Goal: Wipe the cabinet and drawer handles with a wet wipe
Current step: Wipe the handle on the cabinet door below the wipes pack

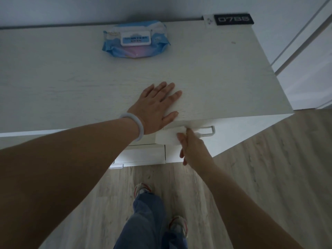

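Note:
A white cabinet top (pixel 71 83) fills the upper view. My left hand (pixel 158 106) lies flat on it near the front edge, fingers straight. Just below the edge, my right hand (pixel 192 146) holds a white wet wipe (pixel 166 138) wrapped over the top drawer's white bar handle (pixel 209 131). The handle's right end sticks out bare past the wipe. A second drawer handle (pixel 116 165) shows lower down on the left, untouched.
A blue pack of wet wipes (pixel 135 42) lies at the back of the cabinet top, lid shut. A black number plate (pixel 233 19) sits at the back right corner. Wooden floor (pixel 269 168) spreads below, with my legs and shoes (pixel 149 209) close to the cabinet.

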The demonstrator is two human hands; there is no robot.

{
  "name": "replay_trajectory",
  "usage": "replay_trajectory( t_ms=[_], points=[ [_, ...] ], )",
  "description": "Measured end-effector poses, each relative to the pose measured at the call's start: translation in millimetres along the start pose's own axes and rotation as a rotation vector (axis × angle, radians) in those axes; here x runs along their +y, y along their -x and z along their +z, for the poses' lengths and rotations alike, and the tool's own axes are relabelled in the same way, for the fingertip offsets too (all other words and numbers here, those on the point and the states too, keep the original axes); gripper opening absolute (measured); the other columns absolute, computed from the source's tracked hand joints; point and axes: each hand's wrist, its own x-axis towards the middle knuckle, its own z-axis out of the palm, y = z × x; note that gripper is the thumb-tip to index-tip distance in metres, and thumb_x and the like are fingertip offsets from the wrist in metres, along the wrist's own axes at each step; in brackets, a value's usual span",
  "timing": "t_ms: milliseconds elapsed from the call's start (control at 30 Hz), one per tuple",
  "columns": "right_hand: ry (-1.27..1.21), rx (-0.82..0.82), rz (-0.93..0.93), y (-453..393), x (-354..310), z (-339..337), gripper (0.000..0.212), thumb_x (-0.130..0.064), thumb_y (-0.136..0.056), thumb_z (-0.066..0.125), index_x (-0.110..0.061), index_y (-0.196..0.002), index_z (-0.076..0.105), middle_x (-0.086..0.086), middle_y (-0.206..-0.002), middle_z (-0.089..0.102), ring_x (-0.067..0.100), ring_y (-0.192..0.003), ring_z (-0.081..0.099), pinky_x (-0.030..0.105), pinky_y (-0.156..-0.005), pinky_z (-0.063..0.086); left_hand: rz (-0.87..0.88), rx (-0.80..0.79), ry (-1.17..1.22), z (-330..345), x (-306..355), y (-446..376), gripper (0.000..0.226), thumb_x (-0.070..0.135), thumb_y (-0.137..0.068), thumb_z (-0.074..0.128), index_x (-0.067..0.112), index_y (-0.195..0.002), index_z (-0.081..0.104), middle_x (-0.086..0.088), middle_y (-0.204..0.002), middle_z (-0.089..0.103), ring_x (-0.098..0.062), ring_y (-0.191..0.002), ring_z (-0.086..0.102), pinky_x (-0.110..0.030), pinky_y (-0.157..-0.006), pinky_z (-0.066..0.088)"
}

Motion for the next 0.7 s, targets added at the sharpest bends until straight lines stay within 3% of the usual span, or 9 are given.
replay_trajectory(
  t_ms=[100,200,267,367,500,700],
  points=[
    [-0.126,0.126,0.128,-0.2,8.7,-27.5,0.030,-0.044,-0.099,0.041,-0.026,-0.120,0.055,0.008,-0.071,0.067,0.014,-0.049,0.062,0.023,-0.046,0.047,-0.003,0.002,0.001,0.1,0.4,0.1,0.070,0.058,-0.092,0.011,0.025,-0.153,0.017,-0.006,-0.160,0.016,-0.025,-0.148,0.014,-0.045,-0.119,0.012],
    [-0.119,0.303,0.080,14.1,14.4,-40.4,0.027,-0.040,-0.096,0.052,-0.024,-0.116,0.061,0.002,-0.063,0.066,0.011,-0.046,0.062,0.020,-0.049,0.048,-0.004,0.002,0.002,0.8,0.5,0.3,0.069,0.058,-0.092,0.012,0.025,-0.152,0.018,-0.006,-0.160,0.016,-0.025,-0.148,0.015,-0.045,-0.119,0.013],
    [0.072,0.448,-0.024,21.9,15.7,-36.8,0.033,-0.041,-0.094,0.055,-0.022,-0.121,0.059,-0.004,-0.067,0.064,0.012,-0.057,0.063,0.027,-0.063,0.053,-0.005,0.008,-0.004,1.8,0.1,-0.2,0.069,0.057,-0.092,0.013,0.025,-0.152,0.018,-0.006,-0.160,0.017,-0.025,-0.147,0.015,-0.045,-0.119,0.013],
    [0.242,0.600,-0.167,23.7,16.1,-27.1,0.033,-0.034,-0.091,0.062,-0.018,-0.120,0.061,-0.001,-0.095,0.052,0.014,-0.088,0.052,0.023,-0.073,0.040,-0.003,0.003,-0.010,1.4,0.3,-0.5,0.068,0.058,-0.093,0.013,0.025,-0.153,0.016,-0.006,-0.160,0.015,-0.025,-0.148,0.014,-0.045,-0.119,0.012],
    [0.215,0.562,-0.276,12.0,21.5,-8.5,0.021,-0.023,-0.087,0.070,-0.014,-0.105,0.071,0.001,-0.106,0.051,0.015,-0.098,0.042,0.022,-0.080,0.042,-0.005,-0.001,-0.002,-0.2,1.5,-0.1,0.069,0.058,-0.092,0.011,0.025,-0.153,0.016,-0.006,-0.160,0.015,-0.025,-0.148,0.013,-0.045,-0.119,0.012],
    [-0.148,0.458,-0.260,10.1,10.7,0.0,0.013,-0.006,-0.086,0.068,-0.003,-0.098,0.073,-0.003,-0.100,0.053,0.012,-0.082,0.060,0.015,-0.075,0.054,-0.007,-0.012,-0.006,-1.9,1.6,0.2,0.070,0.058,-0.091,0.010,0.025,-0.153,0.013,-0.006,-0.161,0.013,-0.025,-0.148,0.011,-0.044,-0.120,0.010]
  ],
)
